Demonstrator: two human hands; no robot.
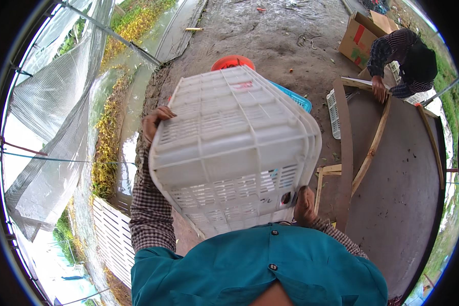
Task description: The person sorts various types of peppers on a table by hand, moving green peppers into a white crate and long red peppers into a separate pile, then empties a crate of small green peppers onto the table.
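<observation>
A large white slatted plastic crate (pixel 229 153) fills the middle of the view, tilted in front of my chest. My left hand (pixel 157 121) grips its far left edge, fingers over the rim. At the near right edge, my right hand (pixel 305 204) holds the crate, with part of the fingers hidden. Behind the crate, partly covered by it, are a red basin (pixel 233 61) with things in it that I cannot make out and a blue plastic basket (pixel 292 97).
A co-worker (pixel 405 61) leans over a dark table with wooden strips (pixel 396 172) at right. Near them are a cardboard box (pixel 359 40) and another white crate (pixel 333 114). Netting (pixel 57 103) hangs at left, beside a watery ditch and a white slatted panel (pixel 113 237).
</observation>
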